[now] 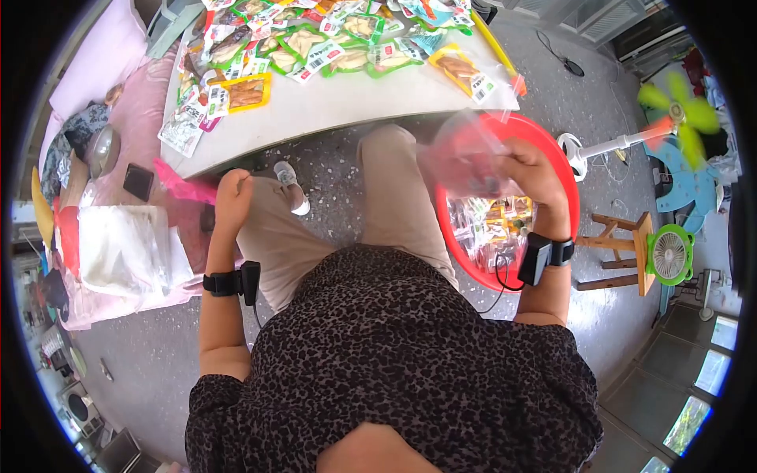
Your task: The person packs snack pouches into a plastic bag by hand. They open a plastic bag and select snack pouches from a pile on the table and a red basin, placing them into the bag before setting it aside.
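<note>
Right hand [532,169], two o'clock, grasps clear plastic bag [471,148] over red basin [546,132], droppable if grip slackens; left hand [233,201], ten o'clock, curled, any hold unclear.

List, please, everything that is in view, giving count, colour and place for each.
Table: one, whitish, top
Snack packets: many, multicoloured, on table
Tub: one, red, beside right leg
Tub packets: several, mixed, inside tub
Clear bag: one, transparent, over tub
Pink plastic: one, pink, by left hand
Dark flat object: one, black, on pink cloth
Stool: one, wooden, right
Fans: two, green, right
Far clutter: uncountable, mixed, edges
Wrist devices: two, black, on wrists
Left hand: one, bare, near pink plastic
Right hand: one, bare, holding clear bag
</note>
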The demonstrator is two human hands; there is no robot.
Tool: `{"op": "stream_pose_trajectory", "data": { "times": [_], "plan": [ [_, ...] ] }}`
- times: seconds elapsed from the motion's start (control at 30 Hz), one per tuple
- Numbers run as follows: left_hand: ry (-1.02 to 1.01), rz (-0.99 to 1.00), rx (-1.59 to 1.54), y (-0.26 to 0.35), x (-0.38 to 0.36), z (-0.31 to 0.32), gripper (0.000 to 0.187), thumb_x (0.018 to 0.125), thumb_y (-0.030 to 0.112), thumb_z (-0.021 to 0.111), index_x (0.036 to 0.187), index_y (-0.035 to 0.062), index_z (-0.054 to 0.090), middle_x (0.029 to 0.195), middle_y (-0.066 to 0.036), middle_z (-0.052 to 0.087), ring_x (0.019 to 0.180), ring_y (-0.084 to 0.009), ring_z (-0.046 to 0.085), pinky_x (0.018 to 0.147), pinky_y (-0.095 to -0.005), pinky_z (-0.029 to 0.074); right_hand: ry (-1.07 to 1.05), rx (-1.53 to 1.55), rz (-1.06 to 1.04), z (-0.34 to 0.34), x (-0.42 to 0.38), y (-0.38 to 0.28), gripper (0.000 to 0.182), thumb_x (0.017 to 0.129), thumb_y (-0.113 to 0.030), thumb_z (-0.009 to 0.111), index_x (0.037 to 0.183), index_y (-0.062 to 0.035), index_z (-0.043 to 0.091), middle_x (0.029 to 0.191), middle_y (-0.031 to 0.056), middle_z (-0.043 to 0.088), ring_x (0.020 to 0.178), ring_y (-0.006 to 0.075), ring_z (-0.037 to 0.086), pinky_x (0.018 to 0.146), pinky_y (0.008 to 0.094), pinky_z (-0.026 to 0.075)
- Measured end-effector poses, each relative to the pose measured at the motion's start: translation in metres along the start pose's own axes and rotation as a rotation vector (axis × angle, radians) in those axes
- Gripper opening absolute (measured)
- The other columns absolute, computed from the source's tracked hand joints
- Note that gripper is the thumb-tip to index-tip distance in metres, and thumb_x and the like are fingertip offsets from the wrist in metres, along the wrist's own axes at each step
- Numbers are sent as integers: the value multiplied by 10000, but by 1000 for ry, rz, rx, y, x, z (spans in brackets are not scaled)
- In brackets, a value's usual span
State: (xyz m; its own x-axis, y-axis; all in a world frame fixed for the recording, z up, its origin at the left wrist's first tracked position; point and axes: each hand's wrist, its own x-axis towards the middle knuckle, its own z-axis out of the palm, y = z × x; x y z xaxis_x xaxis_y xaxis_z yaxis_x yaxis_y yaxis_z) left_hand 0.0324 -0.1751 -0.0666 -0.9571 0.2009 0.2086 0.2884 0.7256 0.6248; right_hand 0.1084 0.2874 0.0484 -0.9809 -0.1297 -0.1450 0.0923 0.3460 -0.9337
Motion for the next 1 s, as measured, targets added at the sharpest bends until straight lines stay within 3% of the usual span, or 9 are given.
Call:
{"op": "stream_pose_trajectory", "data": {
  "times": [0.07,0.13,0.37,0.57,0.67,0.7,0.8,0.97,1.0],
  "plan": [
    [57,89,202,-20,-11,3,162,722,94,484,860,14,516,928,-140,527,868,-283,480,781,-343,372,66,51,119,-17,-11,14,53,758,-63,509,756,-17,535,699,-9,528,647,65,484,567,199,394],
    [115,78,270,-32,-22,11,206,710,117,489,889,22,522,992,-176,499,945,-332,442,829,-380,344,136,-185,174,-32,-19,48,85,744,-104,525,702,-31,524,633,-13,488,592,55,438,518,206,358],
    [99,-5,314,-31,-22,12,251,719,169,489,927,33,528,1047,-178,476,999,-316,421,859,-373,326,373,-278,428,-49,-69,221,94,699,-114,516,653,-34,503,564,0,463,549,67,426,484,224,352],
    [118,-22,323,-29,-23,13,251,717,170,495,926,36,532,1047,-168,482,995,-311,427,858,-369,328,292,-465,618,-41,-108,318,92,671,-116,527,642,-31,505,561,40,520,526,118,500,469,251,384],
    [132,-18,318,-32,-25,12,249,716,168,496,924,36,533,1045,-166,483,994,-310,428,857,-369,328,356,-801,546,-31,-99,324,91,668,-119,506,652,-30,513,612,134,549,553,226,541,503,315,413],
    [132,-20,311,-30,-25,12,249,716,168,496,924,35,533,1045,-166,483,994,-311,428,857,-370,328,433,-831,462,-28,-95,318,95,679,-114,466,691,-36,517,664,194,540,620,330,533,546,378,417],
    [140,-23,297,-30,-25,12,249,715,164,497,923,33,532,1045,-168,482,991,-314,428,856,-371,329,419,-816,624,-45,-81,310,145,704,-137,413,764,-72,528,799,191,555,780,355,531,656,410,422],
    [146,-26,316,-32,-26,13,243,704,163,503,909,36,534,1041,-166,484,984,-311,433,852,-373,334,379,-1097,612,-34,-90,287,154,682,-128,445,791,-103,551,807,157,570,803,321,542,640,419,431],
    [148,-34,323,-29,-26,13,240,701,164,505,904,38,536,1039,-162,486,984,-309,434,851,-373,334,289,-1146,722,-31,-94,291,151,683,-126,469,799,-92,558,823,156,574,814,314,548,657,404,443]
  ]
}}
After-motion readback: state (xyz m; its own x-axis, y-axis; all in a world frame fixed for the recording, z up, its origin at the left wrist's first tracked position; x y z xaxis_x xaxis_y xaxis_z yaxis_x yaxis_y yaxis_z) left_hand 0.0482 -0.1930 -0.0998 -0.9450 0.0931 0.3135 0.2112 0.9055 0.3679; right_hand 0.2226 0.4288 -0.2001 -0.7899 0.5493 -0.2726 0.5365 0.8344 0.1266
